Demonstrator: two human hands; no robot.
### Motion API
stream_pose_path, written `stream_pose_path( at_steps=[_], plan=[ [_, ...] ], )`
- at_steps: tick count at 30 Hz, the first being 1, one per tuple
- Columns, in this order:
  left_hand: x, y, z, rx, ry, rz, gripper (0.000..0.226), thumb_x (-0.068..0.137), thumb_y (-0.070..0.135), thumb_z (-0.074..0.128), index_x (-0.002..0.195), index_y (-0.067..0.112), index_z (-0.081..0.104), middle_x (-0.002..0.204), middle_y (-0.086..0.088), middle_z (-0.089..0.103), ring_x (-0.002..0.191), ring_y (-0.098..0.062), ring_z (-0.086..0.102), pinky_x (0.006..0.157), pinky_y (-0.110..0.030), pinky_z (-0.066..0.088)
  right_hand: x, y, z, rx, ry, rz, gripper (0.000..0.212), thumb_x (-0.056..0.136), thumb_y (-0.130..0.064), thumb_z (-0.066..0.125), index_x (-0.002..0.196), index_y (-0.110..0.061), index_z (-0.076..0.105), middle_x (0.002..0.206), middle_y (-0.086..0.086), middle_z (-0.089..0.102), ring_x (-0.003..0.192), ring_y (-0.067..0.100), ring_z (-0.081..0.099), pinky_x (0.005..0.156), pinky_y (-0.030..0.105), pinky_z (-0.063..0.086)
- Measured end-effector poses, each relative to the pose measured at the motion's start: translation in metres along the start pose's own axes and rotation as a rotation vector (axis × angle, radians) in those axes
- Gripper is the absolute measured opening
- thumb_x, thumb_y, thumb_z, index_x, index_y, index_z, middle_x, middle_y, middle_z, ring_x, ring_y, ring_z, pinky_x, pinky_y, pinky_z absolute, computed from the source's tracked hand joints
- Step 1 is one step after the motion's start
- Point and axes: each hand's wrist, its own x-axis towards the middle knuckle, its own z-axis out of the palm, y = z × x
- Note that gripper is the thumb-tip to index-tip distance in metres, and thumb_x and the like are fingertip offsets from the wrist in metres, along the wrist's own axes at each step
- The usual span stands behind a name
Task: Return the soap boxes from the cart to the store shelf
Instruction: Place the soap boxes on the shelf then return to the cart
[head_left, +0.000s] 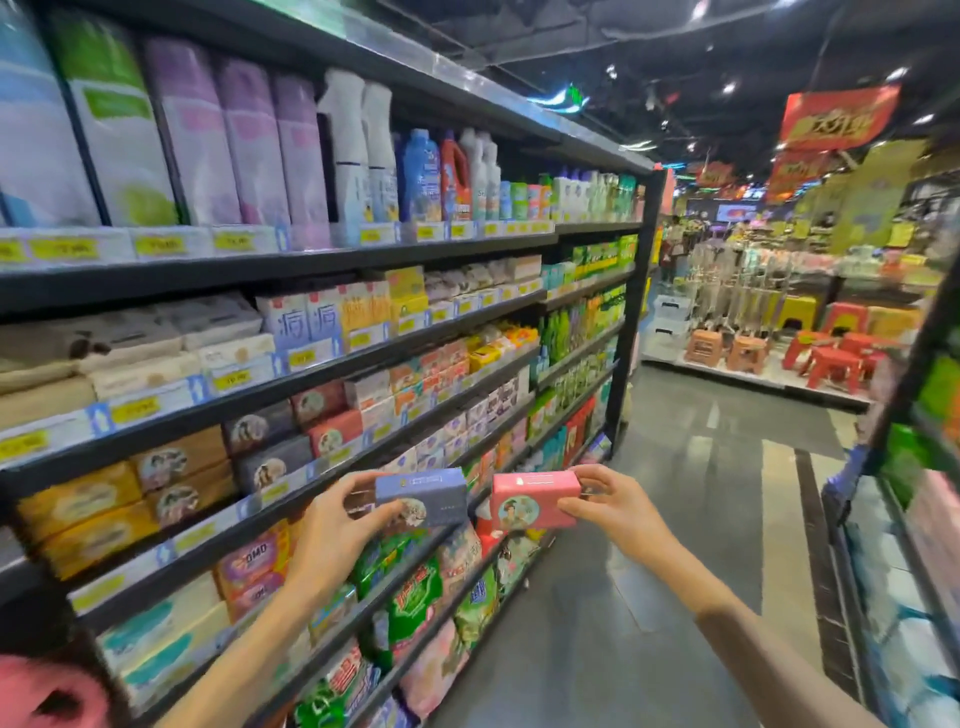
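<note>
1. Left hand: raised in front of the store shelf, fingers and thumb curled round the left end of a blue soap box, thumb on its near face.
2. Blue soap box: held level in the air, just off the shelf edge, a round portrait label on its near face.
3. Right hand: grips the right end of a pink soap box, fingers on top, thumb below.
4. Pink soap box: held level, just right of the blue one, the two apart; a round portrait label faces the camera.
5. Store shelf: at left, running far along the aisle; stacked soap boxes on the middle tiers, detergent bottles above, detergent bags below.
6. Red plastic stools: far right, on a low platform.
</note>
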Motion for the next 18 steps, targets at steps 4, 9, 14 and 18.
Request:
stream_pose_path(
  at_steps=[4,9,14,18],
  plan=[
    [0.046,-0.025,-0.016,-0.005,0.085,-0.057,0.031,0.082,0.024,0.083,0.109,0.031,0.069,0.1,0.013,0.077,0.093,-0.009,0.074,0.077,-0.037,0.061,0.078,-0.006,0.034,-0.032,-0.085,-0.068,0.037,0.078,-0.014,0.083,0.109,-0.024,0.066,0.106,-0.001,0.073,0.091,0.015,0.073,0.077,0.028,0.058],
    [0.072,-0.055,-0.052,0.091,0.251,-0.108,0.033,0.082,0.032,0.084,0.111,0.035,0.069,0.105,0.017,0.075,0.098,-0.002,0.07,0.083,-0.031,0.06,0.159,-0.007,0.094,-0.004,-0.228,-0.141,0.04,0.081,-0.018,0.082,0.117,-0.017,0.067,0.109,-0.002,0.073,0.095,0.012,0.072,0.077,0.023,0.058],
    [0.082,-0.074,-0.088,0.214,0.435,-0.198,0.039,0.078,0.045,0.083,0.112,0.036,0.067,0.102,0.017,0.074,0.093,0.002,0.069,0.083,-0.035,0.059,0.222,-0.013,0.159,0.042,-0.381,-0.182,0.038,0.083,-0.011,0.079,0.118,-0.011,0.065,0.109,0.001,0.072,0.089,0.0,0.07,0.069,0.013,0.053],
    [0.09,-0.077,-0.101,0.276,0.571,-0.267,0.05,0.077,0.046,0.083,0.12,0.026,0.067,0.103,0.013,0.074,0.094,-0.001,0.07,0.084,-0.028,0.057,0.263,-0.018,0.206,0.059,-0.493,-0.225,0.035,0.083,-0.007,0.078,0.114,-0.009,0.064,0.108,0.0,0.069,0.08,-0.013,0.066,0.067,0.007,0.049]
  ],
)
